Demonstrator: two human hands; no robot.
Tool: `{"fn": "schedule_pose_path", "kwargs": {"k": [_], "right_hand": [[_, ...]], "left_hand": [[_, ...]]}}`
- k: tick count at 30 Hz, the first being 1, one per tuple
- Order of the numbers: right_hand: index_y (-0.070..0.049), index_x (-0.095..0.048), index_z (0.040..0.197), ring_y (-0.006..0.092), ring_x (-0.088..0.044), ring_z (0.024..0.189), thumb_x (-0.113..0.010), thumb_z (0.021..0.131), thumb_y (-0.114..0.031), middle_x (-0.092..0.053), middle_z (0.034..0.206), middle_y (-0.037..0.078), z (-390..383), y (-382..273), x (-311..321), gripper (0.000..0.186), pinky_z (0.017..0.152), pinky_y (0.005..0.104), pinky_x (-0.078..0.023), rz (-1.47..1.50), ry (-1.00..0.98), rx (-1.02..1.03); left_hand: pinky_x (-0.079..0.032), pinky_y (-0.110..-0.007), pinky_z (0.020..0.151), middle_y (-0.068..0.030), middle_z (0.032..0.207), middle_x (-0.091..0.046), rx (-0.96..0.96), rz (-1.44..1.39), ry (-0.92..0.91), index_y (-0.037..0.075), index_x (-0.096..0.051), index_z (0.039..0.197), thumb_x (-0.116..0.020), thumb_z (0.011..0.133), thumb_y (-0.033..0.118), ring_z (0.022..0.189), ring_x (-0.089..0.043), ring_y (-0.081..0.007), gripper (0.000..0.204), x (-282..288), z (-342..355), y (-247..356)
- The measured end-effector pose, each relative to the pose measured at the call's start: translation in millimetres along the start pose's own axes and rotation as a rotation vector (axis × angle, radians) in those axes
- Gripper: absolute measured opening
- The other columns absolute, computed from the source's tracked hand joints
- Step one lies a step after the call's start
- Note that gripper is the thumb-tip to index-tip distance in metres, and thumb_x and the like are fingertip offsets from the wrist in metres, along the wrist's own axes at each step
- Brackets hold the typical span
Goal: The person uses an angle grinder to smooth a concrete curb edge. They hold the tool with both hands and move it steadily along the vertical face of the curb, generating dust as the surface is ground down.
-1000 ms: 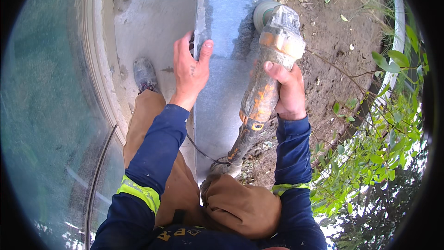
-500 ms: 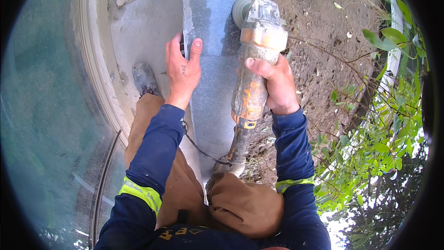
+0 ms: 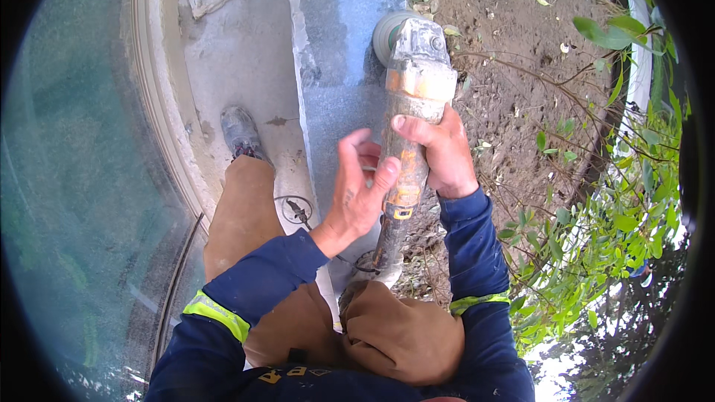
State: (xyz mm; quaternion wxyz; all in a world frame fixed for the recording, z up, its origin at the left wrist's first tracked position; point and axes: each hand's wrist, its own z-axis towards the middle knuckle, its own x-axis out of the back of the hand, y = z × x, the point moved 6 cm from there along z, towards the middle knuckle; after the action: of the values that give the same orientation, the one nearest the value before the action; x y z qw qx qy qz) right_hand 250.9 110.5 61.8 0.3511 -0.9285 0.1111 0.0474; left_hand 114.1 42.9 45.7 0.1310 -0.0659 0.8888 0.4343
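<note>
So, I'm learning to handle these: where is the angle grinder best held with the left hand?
Probably the slim rear of the angle grinder, from the left: it's narrow, well away from the disc, and the right hand holds the thicker body.

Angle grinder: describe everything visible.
The angle grinder is worn orange and black, smeared with pale dust. Its metallic-looking head points away from the wearer; its round, pale disc overlaps the grey slab near the right edge. The right grip wraps its body; the left grip is beside it, contact unclear.
</note>
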Motion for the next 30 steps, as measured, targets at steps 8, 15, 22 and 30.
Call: {"fn": "schedule_pose_path", "kwargs": {"k": [8,15,22,30], "right_hand": [[0.003,-0.059,0.130,0.0189,-0.064,0.098,-0.079,0.081,-0.012,-0.067,0.112,0.009,6.5,-3.5,-0.4,0.055,0.089,0.0351,-0.052,-0.052,0.040,0.036],[0.005,-0.057,0.129,0.0228,-0.070,0.089,-0.073,0.083,-0.017,-0.070,0.109,0.014,-12.2,13.9,10.7,0.053,0.080,0.0373,-0.058,-0.139,0.095,0.051],[0.004,-0.058,0.127,0.0208,-0.068,0.093,-0.073,0.083,-0.019,-0.069,0.108,0.012,-7.7,5.0,2.0,0.052,0.083,0.0360,-0.056,-0.168,0.075,0.088],[0.004,-0.056,0.129,0.0194,-0.066,0.096,-0.074,0.084,-0.018,-0.068,0.111,0.012,-6.3,5.7,3.7,0.054,0.084,0.0346,-0.055,-0.112,0.080,0.054]], "left_hand": [[-0.054,-0.033,0.089,-0.0136,0.120,-0.058,0.228,-0.214,-0.171,-0.004,-0.035,0.137,-0.084,0.088,0.041,0.107,-0.061,-0.0165,0.082,-22.5,-2.3,-5.5],[-0.056,-0.030,0.074,-0.0097,0.105,-0.063,0.226,-0.160,-0.126,-0.004,-0.047,0.128,-0.084,0.088,0.033,0.086,-0.064,-0.0132,0.066,-28.5,-15.3,-24.2],[-0.056,-0.030,0.077,-0.0088,0.107,-0.065,0.193,-0.162,-0.089,-0.004,-0.050,0.128,-0.082,0.088,0.030,0.088,-0.064,-0.0132,0.061,-24.7,-7.6,-23.3],[-0.055,-0.030,0.080,-0.0104,0.110,-0.067,0.319,-0.200,-0.133,-0.005,-0.050,0.131,-0.081,0.088,0.030,0.094,-0.065,-0.0146,0.064,-26.8,-4.7,-13.7]]}}
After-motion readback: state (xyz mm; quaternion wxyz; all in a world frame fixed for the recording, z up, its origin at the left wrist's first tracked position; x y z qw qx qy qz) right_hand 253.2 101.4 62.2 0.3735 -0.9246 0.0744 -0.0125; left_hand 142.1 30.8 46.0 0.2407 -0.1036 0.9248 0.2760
